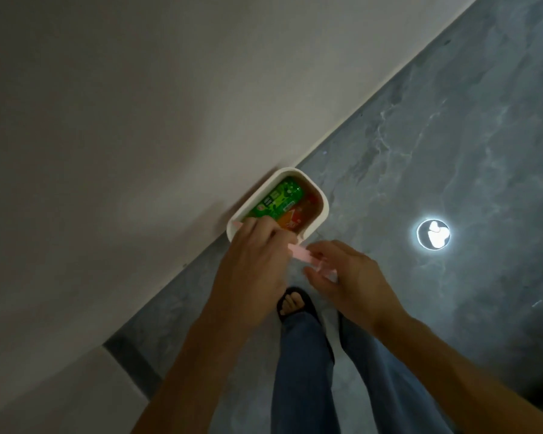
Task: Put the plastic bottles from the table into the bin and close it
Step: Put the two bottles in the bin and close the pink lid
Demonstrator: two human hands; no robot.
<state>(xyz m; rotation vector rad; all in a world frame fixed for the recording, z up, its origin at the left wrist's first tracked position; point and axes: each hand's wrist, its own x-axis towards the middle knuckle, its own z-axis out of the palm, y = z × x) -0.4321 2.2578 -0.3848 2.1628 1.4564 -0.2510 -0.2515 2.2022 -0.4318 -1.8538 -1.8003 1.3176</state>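
Note:
A white bin [322, 211] stands on the floor against the wall, its top uncovered. Inside lie a green plastic bottle [279, 198] and an orange plastic bottle [295, 219], side by side. A thin pink lid [298, 253] is seen edge-on just above the bin's near rim. My left hand [254, 255] grips the lid's left part and covers the bin's near corner. My right hand [342, 277] holds the lid's right end with its fingertips. Most of the lid is hidden behind my hands.
A light wall [138, 120] runs diagonally behind the bin. The floor [420, 151] is dark grey marble with a bright lamp reflection [433, 234] to the right. My legs in jeans and a sandalled foot [292, 303] stand just below the hands.

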